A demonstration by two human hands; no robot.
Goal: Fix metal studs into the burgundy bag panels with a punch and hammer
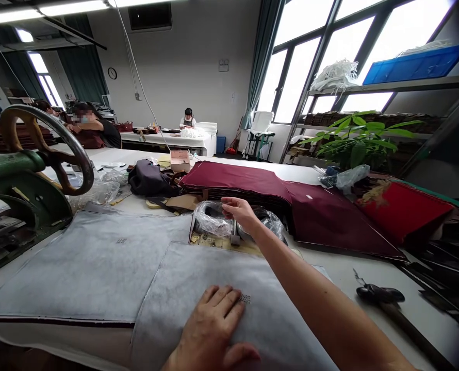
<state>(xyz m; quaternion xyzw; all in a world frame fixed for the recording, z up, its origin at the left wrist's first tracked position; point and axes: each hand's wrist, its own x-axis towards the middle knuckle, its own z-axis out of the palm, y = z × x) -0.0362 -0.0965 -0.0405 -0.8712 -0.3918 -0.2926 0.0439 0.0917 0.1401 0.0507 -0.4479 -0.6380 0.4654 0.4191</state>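
Note:
My left hand (pixel 214 327) lies palm down, fingers stretched out, on a grey leather panel (pixel 183 273) by a small patch of tiny holes (pixel 245 299). My right hand (pixel 240 212) is held over a clear plastic bag (pixel 214 219), thumb and fingertips drawn together in a pinch; whatever is between them is too small to make out. Under the bags, a yellowish board (pixel 217 242) bears small brass-coloured pieces. A second grey panel (pixel 94 257), with its own patch of holes, is partly overlapped by the first.
A green machine with a handwheel (pixel 86 170) stands at left. Stacked burgundy leather panels (pixel 233 178) lie beyond my right hand. A hammer-like tool (pixel 380 293) rests at right, near a red piece (pixel 407 208) and a plant (pixel 357 139). Other people sit working farther back.

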